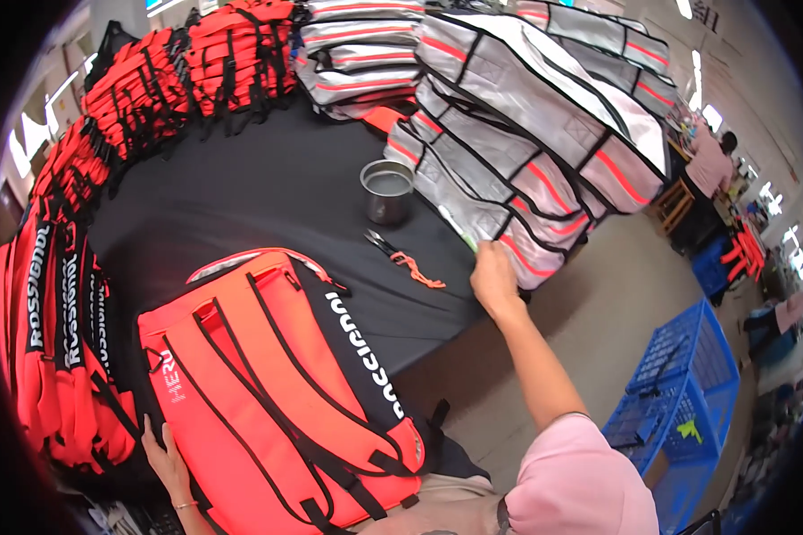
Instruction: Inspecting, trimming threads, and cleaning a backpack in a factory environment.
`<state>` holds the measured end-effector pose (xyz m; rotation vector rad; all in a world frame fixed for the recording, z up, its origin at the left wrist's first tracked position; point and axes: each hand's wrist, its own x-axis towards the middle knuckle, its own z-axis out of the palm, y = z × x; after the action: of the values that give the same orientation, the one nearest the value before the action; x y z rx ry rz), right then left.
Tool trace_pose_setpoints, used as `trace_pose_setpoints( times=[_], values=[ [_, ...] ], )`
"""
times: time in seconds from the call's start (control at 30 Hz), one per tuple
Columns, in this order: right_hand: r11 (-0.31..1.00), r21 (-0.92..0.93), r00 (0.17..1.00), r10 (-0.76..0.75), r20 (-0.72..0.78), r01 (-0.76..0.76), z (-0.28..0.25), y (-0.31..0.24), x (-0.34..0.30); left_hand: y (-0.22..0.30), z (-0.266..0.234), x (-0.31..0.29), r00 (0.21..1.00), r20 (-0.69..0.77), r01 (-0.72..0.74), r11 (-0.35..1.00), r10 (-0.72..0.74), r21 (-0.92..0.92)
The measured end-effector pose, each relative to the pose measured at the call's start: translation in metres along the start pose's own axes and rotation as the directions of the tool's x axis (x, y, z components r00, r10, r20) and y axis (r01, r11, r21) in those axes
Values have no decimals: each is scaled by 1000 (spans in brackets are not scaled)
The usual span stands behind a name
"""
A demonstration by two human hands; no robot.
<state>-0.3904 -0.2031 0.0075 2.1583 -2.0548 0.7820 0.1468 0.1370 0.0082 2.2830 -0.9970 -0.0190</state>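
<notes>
A red-orange backpack [250, 374] with black-edged shoulder straps lies on the black-covered table, straps upward, right in front of me. My left hand [165, 459] rests along its left edge, fingers stretched out. Farther right, my right hand [495, 278] is closed on a slim white-and-green stick [470, 241] that looks like a small brush; its tip touches or overlaps the grey bags. Left of that tip stands a metal cup [388, 201]. Between the cup and the backpack lie thread snips [379, 241] tied with a red cord [415, 267].
Grey-white bags with red stripes [526, 116] are piled at the far right. Stacked red backpacks [143, 89] line the far and left table edge [116, 232]. Blue plastic crates [678, 383] stand on the floor at right. People [709, 156] work in the background.
</notes>
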Motion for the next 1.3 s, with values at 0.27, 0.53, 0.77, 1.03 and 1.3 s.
trace_pose_setpoints(
  times=[0.27,0.53,0.77,1.03,1.3],
  values=[
    [910,99,913,-406,32,402,-43,-39,96,-27,-44,-118,913,90,357,671,-398,-651],
    [874,-163,879,-419,226,458,-23,-109,161,51,-37,-229,943,165,333,780,-290,-530],
    [869,-212,881,-387,272,447,-33,-115,153,72,-51,-205,956,81,289,860,-281,-421],
    [892,-118,899,-430,79,436,-36,-70,120,8,-98,-146,973,57,214,788,-223,-578],
    [934,-133,943,-328,49,332,-24,-53,111,-17,-102,-132,997,-83,7,981,9,192]
  ],
)
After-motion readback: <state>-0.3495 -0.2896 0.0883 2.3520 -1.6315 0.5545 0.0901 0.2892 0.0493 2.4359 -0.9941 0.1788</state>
